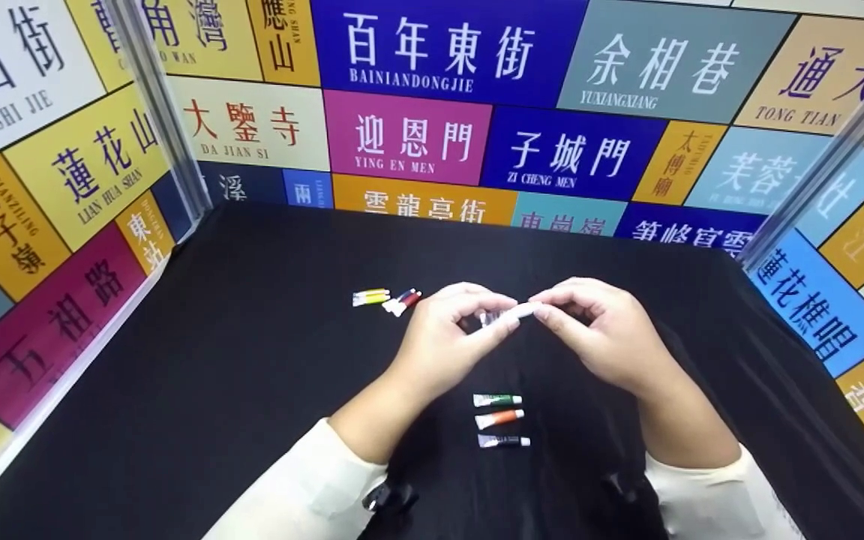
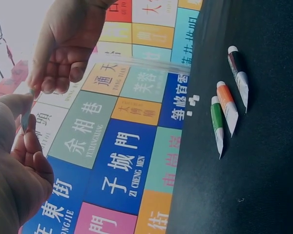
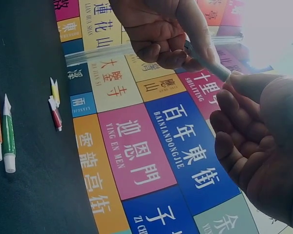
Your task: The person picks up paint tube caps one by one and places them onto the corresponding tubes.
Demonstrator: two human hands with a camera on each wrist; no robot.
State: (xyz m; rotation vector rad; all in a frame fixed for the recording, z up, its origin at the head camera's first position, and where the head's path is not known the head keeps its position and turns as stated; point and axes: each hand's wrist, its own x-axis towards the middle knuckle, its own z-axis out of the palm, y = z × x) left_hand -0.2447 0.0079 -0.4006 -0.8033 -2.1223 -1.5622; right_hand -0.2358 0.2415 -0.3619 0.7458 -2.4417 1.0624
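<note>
A black table (image 1: 199,390), walled by bright panels of Chinese street names (image 1: 402,142), fills the head view. At its centre both hands meet above the cloth. The left hand (image 1: 443,337) and right hand (image 1: 601,334) each pinch one end of a small paint tube (image 1: 511,316) between curled fingertips, holding it level and off the table. It looks like the cap is being twisted; the next move probably calls for a firm grip on the body while the other fingers turn the end. At 6 o'clock from the hands lie three tubes in a row: green (image 1: 498,400), orange (image 1: 499,418), dark (image 1: 504,441). At 9 o'clock lie a yellow tube (image 1: 370,297) and a red tube (image 1: 404,301).
</note>
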